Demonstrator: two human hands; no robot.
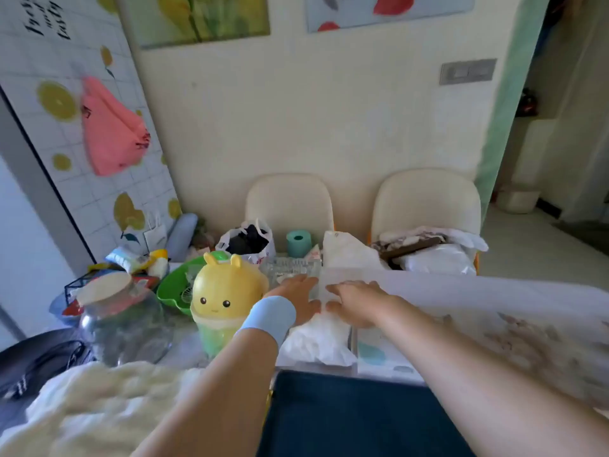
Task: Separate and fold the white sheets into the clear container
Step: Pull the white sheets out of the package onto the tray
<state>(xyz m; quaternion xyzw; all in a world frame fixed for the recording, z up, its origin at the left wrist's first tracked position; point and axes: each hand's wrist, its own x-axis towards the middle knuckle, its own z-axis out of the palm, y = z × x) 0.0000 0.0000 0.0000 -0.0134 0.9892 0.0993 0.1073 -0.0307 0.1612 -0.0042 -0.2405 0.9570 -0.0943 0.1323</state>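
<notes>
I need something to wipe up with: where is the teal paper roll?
In the head view, the teal paper roll stands upright at the table's far edge, between the white plastic bag and the white sheets.

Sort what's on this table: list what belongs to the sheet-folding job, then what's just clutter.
Job:
- white sheets, under both hands
- clear container
- left hand
- right hand

Clutter:
- yellow bunny bin
- glass jar
- green bowl
- teal paper roll
- bag with dark contents
</notes>
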